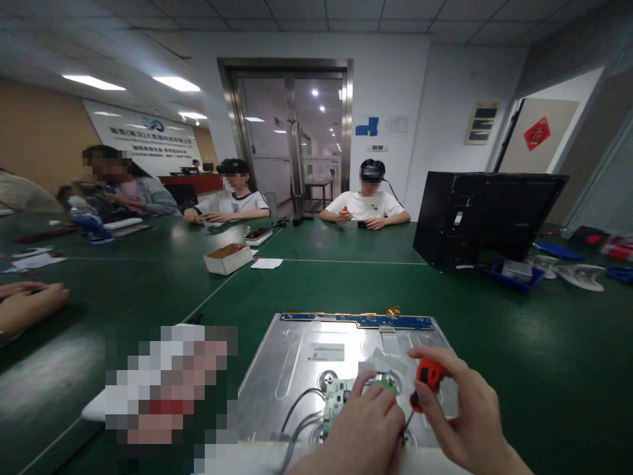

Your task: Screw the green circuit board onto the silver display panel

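A silver metal display panel (291,409) lies on the green table in front of me, with a blue circuit strip (341,321) along its far edge. On the panel sits a green circuit board (335,398), partly covered by my left hand (370,419). That hand's fingers are bent and close together beside the screwdriver tip; whatever is under them is hidden. My right hand (467,402) grips an orange and black screwdriver (428,379), tilted with its shaft pointing down toward the board's right edge. Grey cables (299,425) run off the board's left side.
Behind the panel to the right stands a black monitor (484,214), near a blue tray (517,274). A white box (227,258) and paper (267,263) lie farther off. Several people sit around the table; another person's hand (34,300) rests at the left.
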### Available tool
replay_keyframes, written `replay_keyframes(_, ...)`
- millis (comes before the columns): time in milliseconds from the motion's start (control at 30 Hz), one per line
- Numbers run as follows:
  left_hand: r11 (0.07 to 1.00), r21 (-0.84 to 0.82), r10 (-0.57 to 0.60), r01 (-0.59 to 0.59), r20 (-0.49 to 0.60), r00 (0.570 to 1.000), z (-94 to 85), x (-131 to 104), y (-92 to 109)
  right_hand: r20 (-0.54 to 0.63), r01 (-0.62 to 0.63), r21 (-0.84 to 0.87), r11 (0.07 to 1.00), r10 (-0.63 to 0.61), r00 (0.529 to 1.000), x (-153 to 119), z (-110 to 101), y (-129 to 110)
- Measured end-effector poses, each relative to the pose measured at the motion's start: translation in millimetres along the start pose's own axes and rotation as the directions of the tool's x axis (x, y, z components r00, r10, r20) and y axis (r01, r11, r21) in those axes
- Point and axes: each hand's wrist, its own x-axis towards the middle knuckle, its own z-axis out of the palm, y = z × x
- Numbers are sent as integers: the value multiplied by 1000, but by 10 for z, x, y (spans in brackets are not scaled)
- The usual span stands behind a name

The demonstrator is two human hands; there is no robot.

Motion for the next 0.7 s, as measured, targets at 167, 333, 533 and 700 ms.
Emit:
replay_keyframes(167, 999, -32, -18, 19, 20, 1000, -38, -8, 19, -49, -68, 95, 993, 73, 996, -73, 66, 37)
replay_keyframes(333, 997, -54, -45, 47, 42, 998, -67, -18, 48, -17, -37, 128, 991, 40, 999, -37, 46, 10)
replay_keyframes(533, 998, -48, -42, 43, 6, 999, -66, -24, 51, 3, -5, 104, 995, 5, 1000, 66, -17, -29)
replay_keyframes(700, 998, -60, -33, 35, 32, 999, -111, -9, 51, -26, -6, 62, 998, 8, 1000, 1, 20, -1)
